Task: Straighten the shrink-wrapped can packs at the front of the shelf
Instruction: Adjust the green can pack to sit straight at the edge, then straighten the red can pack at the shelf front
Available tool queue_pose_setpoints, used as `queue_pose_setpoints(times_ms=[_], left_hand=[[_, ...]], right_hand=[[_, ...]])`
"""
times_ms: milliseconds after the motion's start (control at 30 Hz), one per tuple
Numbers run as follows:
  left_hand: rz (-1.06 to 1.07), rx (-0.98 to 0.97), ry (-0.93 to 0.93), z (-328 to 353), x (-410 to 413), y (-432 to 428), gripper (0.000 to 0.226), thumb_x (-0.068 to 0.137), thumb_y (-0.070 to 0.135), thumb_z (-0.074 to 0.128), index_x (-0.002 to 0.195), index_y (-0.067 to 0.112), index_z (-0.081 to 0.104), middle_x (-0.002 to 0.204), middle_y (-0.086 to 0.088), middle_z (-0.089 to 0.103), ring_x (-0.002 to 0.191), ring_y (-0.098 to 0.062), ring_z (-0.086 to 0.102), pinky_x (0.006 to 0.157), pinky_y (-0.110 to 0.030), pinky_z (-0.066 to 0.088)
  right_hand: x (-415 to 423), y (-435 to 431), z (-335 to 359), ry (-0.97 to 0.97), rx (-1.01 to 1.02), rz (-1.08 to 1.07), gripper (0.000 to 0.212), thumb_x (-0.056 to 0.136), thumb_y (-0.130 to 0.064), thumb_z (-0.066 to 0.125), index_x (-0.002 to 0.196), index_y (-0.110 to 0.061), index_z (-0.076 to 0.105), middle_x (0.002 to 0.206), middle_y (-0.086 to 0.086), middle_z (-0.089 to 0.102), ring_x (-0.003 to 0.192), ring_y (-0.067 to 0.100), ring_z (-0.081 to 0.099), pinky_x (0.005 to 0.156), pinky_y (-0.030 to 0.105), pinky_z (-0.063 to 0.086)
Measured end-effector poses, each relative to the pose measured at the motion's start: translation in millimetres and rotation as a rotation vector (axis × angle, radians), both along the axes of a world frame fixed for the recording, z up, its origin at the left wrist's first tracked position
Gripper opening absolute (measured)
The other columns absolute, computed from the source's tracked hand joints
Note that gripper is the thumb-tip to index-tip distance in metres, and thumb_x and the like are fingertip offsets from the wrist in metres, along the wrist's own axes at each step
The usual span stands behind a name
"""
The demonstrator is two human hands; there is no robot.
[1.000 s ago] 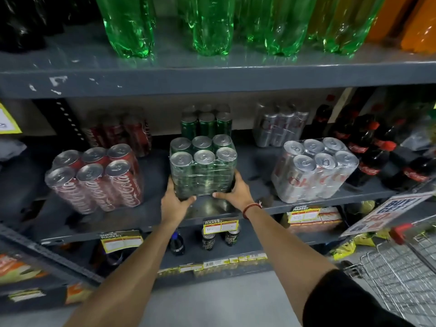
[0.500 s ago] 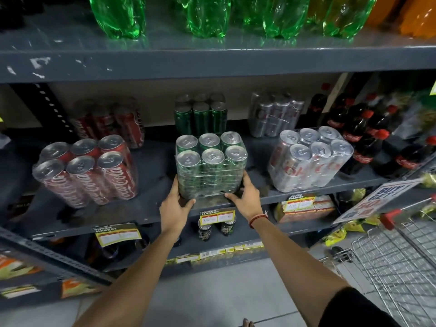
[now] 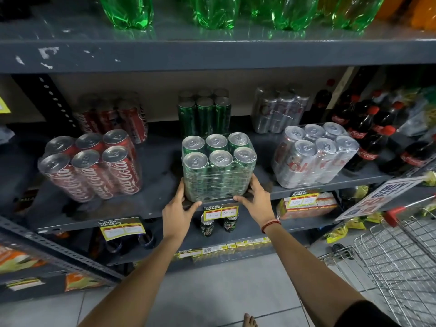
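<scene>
A shrink-wrapped pack of green cans [image 3: 218, 166] stands upright at the front middle of the grey shelf [image 3: 318, 187]. My left hand [image 3: 180, 208] presses against its lower left corner and my right hand [image 3: 256, 200] grips its lower right corner, both down at the shelf edge. To the left, a red cola can pack [image 3: 94, 166] leans over, tilted. To the right, a silver can pack [image 3: 313, 154] also leans, tilted toward the right.
More red, green and silver packs stand behind, at the shelf's back. Dark cola bottles [image 3: 368, 138] fill the right end. Green bottles [image 3: 212, 10] line the shelf above. A wire trolley [image 3: 401, 256] with a red handle stands at my right. Price tags [image 3: 220, 212] hang from the shelf edge.
The green pack has been pushed back from the overhanging edge and turned square to the shelf front. My hands stayed on its lower corners.
</scene>
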State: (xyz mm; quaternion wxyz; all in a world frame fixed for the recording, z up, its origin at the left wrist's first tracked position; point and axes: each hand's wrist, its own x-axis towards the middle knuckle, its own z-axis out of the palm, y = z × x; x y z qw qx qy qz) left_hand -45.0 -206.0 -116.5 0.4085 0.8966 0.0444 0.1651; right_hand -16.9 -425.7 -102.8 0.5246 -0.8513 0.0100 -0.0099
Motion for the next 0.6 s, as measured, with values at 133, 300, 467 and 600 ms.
queue_pose_setpoints(times_ms=[133,300,467,600], left_hand=[[-0.009,0.089,0.019,0,0,3,0.081,0.080,0.038,0.069,0.147,0.019,0.029,0.105,-0.013,0.073,0.093,-0.027,0.069,0.081,-0.038,0.053],[-0.029,0.202,0.063,2,-3,5,0.080,0.084,0.046,0.060,0.149,0.019,0.021,0.098,-0.016,0.071,0.086,-0.028,0.067,0.077,-0.042,0.055],[-0.089,0.028,0.095,7,-2,9,0.079,0.082,0.036,0.067,0.147,0.021,0.026,0.117,-0.015,0.067,0.104,-0.029,0.064,0.088,-0.044,0.053],[-0.115,-0.178,0.025,10,-8,30,0.063,0.082,0.032,0.068,0.138,0.016,0.044,0.131,-0.007,0.060,0.117,-0.018,0.058,0.095,-0.036,0.051]], right_hand=[[-1,1,-1,0.006,-0.023,0.012,0.082,0.079,-0.017,0.074,0.146,-0.018,0.026,0.129,0.015,0.058,0.123,0.027,0.054,0.107,0.044,0.043],[-6,6,-5,-0.030,-0.021,-0.030,0.080,0.081,-0.012,0.072,0.146,-0.013,0.026,0.132,0.009,0.058,0.125,0.020,0.053,0.107,0.032,0.041],[-20,24,-8,-0.067,-0.066,-0.196,0.070,0.084,-0.016,0.069,0.143,-0.007,0.033,0.133,0.017,0.055,0.125,0.029,0.049,0.108,0.043,0.039],[-48,77,-15,-0.098,0.008,-0.461,0.051,0.090,-0.018,0.061,0.135,-0.002,0.043,0.141,0.023,0.040,0.132,0.035,0.037,0.107,0.034,0.030]])
